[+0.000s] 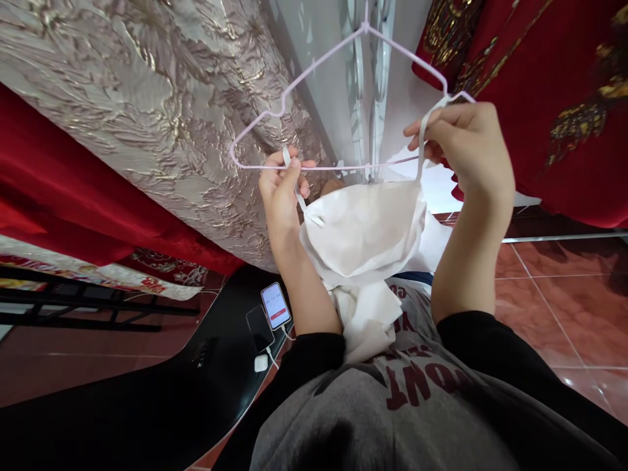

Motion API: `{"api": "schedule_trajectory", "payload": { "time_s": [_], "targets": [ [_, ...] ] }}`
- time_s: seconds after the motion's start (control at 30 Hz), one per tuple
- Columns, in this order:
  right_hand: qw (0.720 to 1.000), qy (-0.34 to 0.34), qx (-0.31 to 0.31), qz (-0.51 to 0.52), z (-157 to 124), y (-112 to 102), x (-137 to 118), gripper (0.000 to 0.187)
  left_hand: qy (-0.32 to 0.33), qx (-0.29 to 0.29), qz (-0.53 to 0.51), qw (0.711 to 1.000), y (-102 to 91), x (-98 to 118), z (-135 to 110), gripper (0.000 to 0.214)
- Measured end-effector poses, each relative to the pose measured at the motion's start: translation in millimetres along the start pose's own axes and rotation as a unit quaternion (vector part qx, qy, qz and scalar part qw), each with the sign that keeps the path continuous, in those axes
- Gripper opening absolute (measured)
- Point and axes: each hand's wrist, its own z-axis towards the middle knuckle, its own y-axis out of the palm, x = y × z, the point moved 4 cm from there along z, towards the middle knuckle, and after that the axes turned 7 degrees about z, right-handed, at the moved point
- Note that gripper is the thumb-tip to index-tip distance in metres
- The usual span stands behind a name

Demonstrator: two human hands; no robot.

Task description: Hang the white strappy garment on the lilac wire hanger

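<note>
A pale pink clothes hanger (314,65) hangs upright in front of me, its hook cut off by the top edge. Below it is a white garment (363,229) with thin straps, its lower part bunched against my shirt. Between the thumb and fingers of my left hand (284,180) is the left strap, right by the hanger's bottom bar. My right hand (464,140) pinches the right strap (422,147), whose top runs up to the hanger's right notch. Whether that strap sits fully in the notch is partly hidden by the fingers.
Textured pinkish fabric (171,118) hangs at left, and red fabric with gold sequins (554,118) at right. On a black glossy surface (147,399) lie a lit phone (275,305), a dark phone (260,328) and a white charger case (261,363). Red floor tiles (544,307) show at right.
</note>
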Motion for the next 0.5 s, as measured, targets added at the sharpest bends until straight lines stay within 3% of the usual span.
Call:
{"api": "schedule_trajectory", "payload": {
  "time_s": [0.07, 0.13, 0.27, 0.4, 0.5],
  "targets": [
    [0.999, -0.037, 0.02, 0.033, 13.1, 2.2, -8.8, 0.039, -0.004, -0.006, 0.002, 1.0, 1.0, -0.6, 0.0, 0.038],
    [0.99, -0.062, 0.093, 0.081, 25.2, -3.6, -9.9, 0.043, -0.002, -0.007, -0.005, 1.0, 1.8, -0.6, 0.1, 0.029],
    [0.972, -0.08, 0.214, 0.047, 38.0, -37.6, 18.7, 0.04, -0.011, 0.002, -0.064, 0.998, 3.3, 1.3, 0.2, 0.009],
    [0.943, -0.212, 0.257, 0.019, 23.6, -82.0, 55.1, 0.046, -0.04, 0.012, -0.119, 0.992, 4.4, 3.8, 1.1, 0.009],
    [0.929, -0.259, 0.262, 0.023, -3.0, -86.5, 55.9, 0.042, -0.048, 0.021, -0.131, 0.99, 5.0, 4.5, 1.9, 0.01]
  ]
}}
